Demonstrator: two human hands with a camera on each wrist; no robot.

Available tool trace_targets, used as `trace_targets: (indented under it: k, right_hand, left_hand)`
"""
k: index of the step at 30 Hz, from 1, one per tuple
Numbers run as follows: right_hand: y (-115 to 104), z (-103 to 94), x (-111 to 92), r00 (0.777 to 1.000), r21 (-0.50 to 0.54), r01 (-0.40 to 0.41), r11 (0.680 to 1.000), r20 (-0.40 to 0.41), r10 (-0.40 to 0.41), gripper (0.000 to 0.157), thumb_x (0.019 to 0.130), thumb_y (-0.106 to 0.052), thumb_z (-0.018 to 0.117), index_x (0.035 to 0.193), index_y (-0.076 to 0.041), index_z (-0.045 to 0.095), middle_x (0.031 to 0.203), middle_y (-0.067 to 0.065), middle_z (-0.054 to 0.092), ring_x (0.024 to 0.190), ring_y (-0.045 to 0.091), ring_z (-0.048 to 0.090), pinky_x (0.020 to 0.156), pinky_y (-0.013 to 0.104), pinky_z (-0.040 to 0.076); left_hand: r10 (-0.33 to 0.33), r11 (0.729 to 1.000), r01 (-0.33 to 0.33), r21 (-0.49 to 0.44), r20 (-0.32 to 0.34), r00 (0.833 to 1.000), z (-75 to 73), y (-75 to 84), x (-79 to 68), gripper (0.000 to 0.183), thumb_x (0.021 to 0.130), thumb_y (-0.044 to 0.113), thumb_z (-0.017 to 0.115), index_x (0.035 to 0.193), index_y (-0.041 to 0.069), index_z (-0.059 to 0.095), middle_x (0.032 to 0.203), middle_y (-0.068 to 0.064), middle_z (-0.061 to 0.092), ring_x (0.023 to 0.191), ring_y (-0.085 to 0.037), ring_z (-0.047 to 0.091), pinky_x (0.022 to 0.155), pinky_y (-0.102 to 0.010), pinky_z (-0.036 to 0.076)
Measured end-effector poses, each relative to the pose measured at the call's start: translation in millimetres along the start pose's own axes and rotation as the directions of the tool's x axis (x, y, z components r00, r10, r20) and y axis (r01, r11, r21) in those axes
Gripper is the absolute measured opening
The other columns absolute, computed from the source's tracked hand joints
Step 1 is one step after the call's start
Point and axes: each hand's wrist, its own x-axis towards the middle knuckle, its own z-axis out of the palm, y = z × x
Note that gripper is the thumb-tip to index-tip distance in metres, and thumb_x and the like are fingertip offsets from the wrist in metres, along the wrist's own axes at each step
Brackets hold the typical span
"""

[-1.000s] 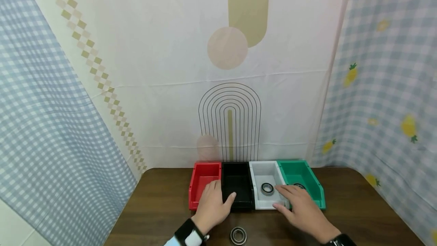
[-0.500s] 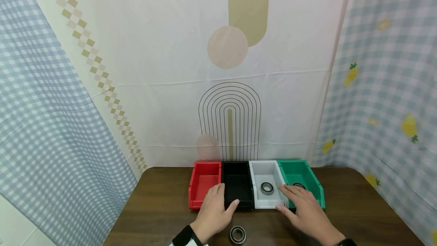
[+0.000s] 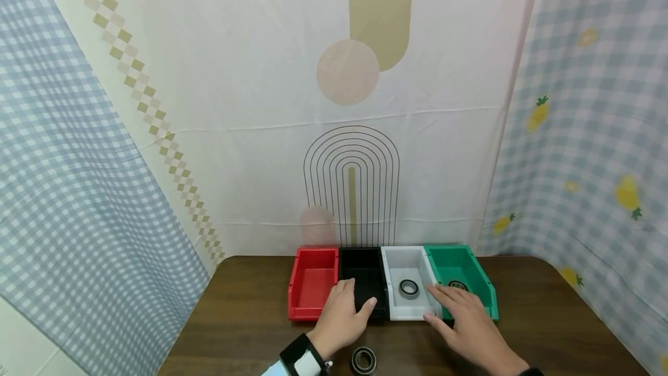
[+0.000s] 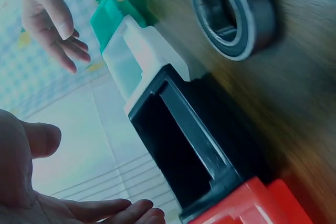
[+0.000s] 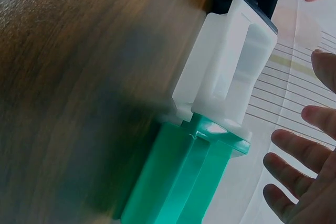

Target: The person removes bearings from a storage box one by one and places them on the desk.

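Observation:
My left hand (image 3: 341, 319) hovers at the front of the black bin (image 3: 361, 266), thumb spread from the fingers, holding nothing. Over the front of the green bin (image 3: 482, 286), beside the white bin (image 3: 399, 309), is my right hand (image 3: 469, 324), its fingers apart and free of any object. One ball bearing (image 3: 409, 289) lies in the white bin. Another bearing (image 3: 457, 285) is in the green bin, partly hidden by the right hand. A third bearing (image 4: 233, 14) lies on the table in front of the bins, close to the left wrist.
The red bin (image 3: 313, 283) stands at the left end of the row, against the black one. All the bins sit on a dark wooden table (image 3: 235, 306), near its back edge. A patterned cloth (image 3: 261, 179) hangs behind, with checked cloths at both sides.
My left hand has shifted right, from between the red and black bins to the front of the black bin. The right hand has barely moved, and the bearings lie where they were.

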Motion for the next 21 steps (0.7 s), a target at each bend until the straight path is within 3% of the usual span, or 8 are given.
trace_targets:
  k: [7,12,15,18,21]
  right_hand:
    - [-0.4,0.9,-2.2,1.000,-0.007,0.003,1.000,-0.023,-0.003,0.054,0.096,-0.042,0.080,0.145,-0.022,0.069,0.140,0.008,0.073,0.129,0.037,0.066,0.103,0.066,0.049]
    - [0.5,1.7,-4.3,0.999,0.000,0.018,1.000,-0.051,-0.018,0.052,0.096,-0.038,0.081,0.144,-0.021,0.069,0.138,0.008,0.074,0.127,0.037,0.068,0.101,0.065,0.049]
    - [0.3,2.7,-5.7,0.998,0.010,0.019,1.000,-0.063,-0.018,0.051,0.096,-0.037,0.080,0.143,-0.020,0.070,0.137,0.008,0.074,0.125,0.036,0.069,0.101,0.065,0.050]
    - [-1.3,3.8,-6.4,0.997,0.017,0.024,1.000,-0.070,-0.023,0.051,0.096,-0.038,0.080,0.143,-0.020,0.070,0.137,0.008,0.075,0.124,0.036,0.069,0.101,0.064,0.050]
    - [-3.1,5.2,-6.5,0.997,0.023,0.033,0.999,-0.072,-0.032,0.051,0.096,-0.040,0.079,0.143,-0.020,0.070,0.137,0.007,0.075,0.124,0.036,0.069,0.100,0.064,0.050]
  left_hand:
    - [0.019,0.999,-0.019,-0.026,-0.017,1.000,14.4,19.7,20.0,0.077,0.105,0.044,0.064,0.151,-0.015,0.048,0.153,-0.030,0.053,0.146,-0.047,0.049,0.121,-0.062,0.041]
    - [0.016,0.999,-0.014,0.034,-0.052,0.999,33.3,31.7,44.8,0.077,0.106,0.043,0.062,0.150,-0.018,0.047,0.149,-0.033,0.054,0.141,-0.046,0.052,0.119,-0.057,0.044]
    - [0.012,0.996,-0.004,0.084,-0.095,0.995,49.0,36.7,62.3,0.074,0.105,0.043,0.063,0.143,-0.020,0.052,0.138,-0.033,0.060,0.130,-0.045,0.058,0.114,-0.055,0.048]
    - [-0.024,0.993,0.039,0.112,-0.133,0.991,65.8,38.8,77.7,0.068,0.103,0.041,0.067,0.136,-0.018,0.058,0.125,-0.030,0.065,0.117,-0.043,0.062,0.106,-0.053,0.052]
    - [-0.114,0.987,0.128,0.098,-0.142,0.983,79.5,40.5,90.4,0.067,0.102,0.039,0.071,0.138,-0.015,0.056,0.125,-0.030,0.065,0.115,-0.042,0.063,0.102,-0.053,0.054]
